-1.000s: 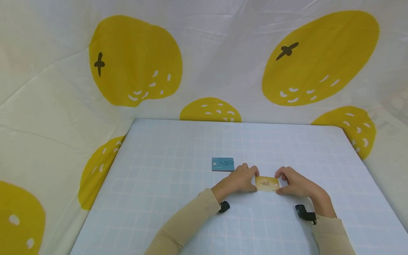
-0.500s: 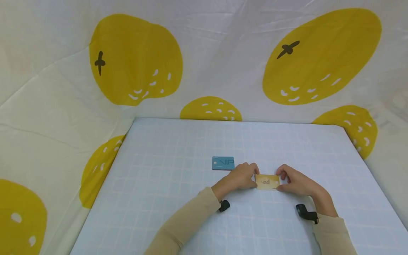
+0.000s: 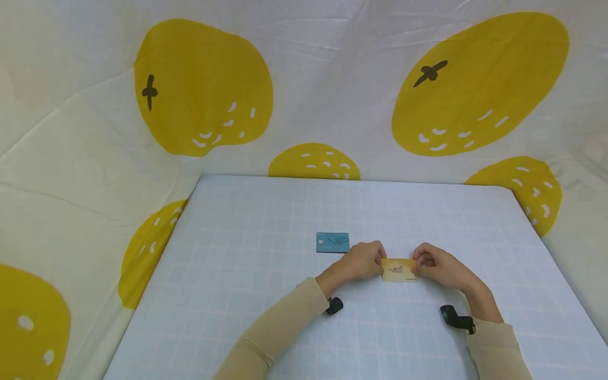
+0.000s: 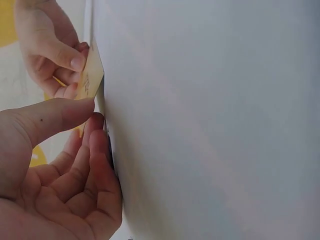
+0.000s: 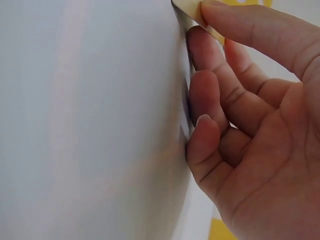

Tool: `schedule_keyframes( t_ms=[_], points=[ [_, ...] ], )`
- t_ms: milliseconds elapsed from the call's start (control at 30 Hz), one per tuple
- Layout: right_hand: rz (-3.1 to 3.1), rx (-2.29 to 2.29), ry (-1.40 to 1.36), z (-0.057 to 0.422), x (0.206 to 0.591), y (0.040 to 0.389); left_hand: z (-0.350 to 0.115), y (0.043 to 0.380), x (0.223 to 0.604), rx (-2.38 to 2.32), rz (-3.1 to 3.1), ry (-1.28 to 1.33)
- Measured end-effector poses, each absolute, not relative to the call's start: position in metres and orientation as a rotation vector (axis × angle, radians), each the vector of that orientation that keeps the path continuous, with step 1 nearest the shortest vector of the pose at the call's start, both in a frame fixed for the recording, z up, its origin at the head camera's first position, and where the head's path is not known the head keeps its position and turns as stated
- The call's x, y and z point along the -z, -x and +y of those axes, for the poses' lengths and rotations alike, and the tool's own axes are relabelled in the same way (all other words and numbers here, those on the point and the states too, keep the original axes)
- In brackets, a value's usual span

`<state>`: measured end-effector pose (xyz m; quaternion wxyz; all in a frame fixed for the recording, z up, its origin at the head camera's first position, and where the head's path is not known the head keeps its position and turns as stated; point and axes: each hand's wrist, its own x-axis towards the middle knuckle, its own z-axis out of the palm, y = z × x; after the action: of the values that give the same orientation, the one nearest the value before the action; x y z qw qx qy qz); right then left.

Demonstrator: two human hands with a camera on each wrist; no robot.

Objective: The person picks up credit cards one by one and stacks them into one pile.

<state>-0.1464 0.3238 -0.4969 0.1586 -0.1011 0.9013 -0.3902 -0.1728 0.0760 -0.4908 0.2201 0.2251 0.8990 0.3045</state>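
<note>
Both hands hold a yellow bank-style card (image 3: pixel 398 269) with dark print, one at each short end. My left hand (image 3: pixel 364 260) pinches its left end between thumb and fingers. At the right end, the thumb of my right hand (image 3: pixel 439 266) lies over the face while its fingers curl behind. In the left wrist view the card (image 4: pixel 94 75) is tilted, close to the tabletop. Only a corner of the card (image 5: pixel 192 10) shows in the right wrist view, under the thumb. A teal card (image 3: pixel 332 242) marked "VIP" lies flat beyond my left hand.
A pale blue gridded cloth (image 3: pixel 247 274) covers the table. White sheeting (image 3: pixel 328 105) with large yellow fruit prints rises behind and at the sides. Black cameras (image 3: pixel 334 306) sit at both wrists.
My right thumb has slid from the yellow card's lower corner up onto its face, and my left thumb has moved up along its end. The teal card stays where it was.
</note>
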Motion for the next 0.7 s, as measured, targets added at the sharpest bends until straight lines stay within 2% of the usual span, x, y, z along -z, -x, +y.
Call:
schedule_keyframes(
  t_ms=[367, 700],
  points=[
    [2.525, 1.241, 0.270, 0.319, 0.497, 0.150, 0.067, 0.177, 0.496, -1.032, 2.392, -0.499],
    [2.353, 1.524, 0.296, 0.300, 0.489, 0.157, 0.038, 0.180, 0.488, -1.285, 2.317, -0.414]
  ],
)
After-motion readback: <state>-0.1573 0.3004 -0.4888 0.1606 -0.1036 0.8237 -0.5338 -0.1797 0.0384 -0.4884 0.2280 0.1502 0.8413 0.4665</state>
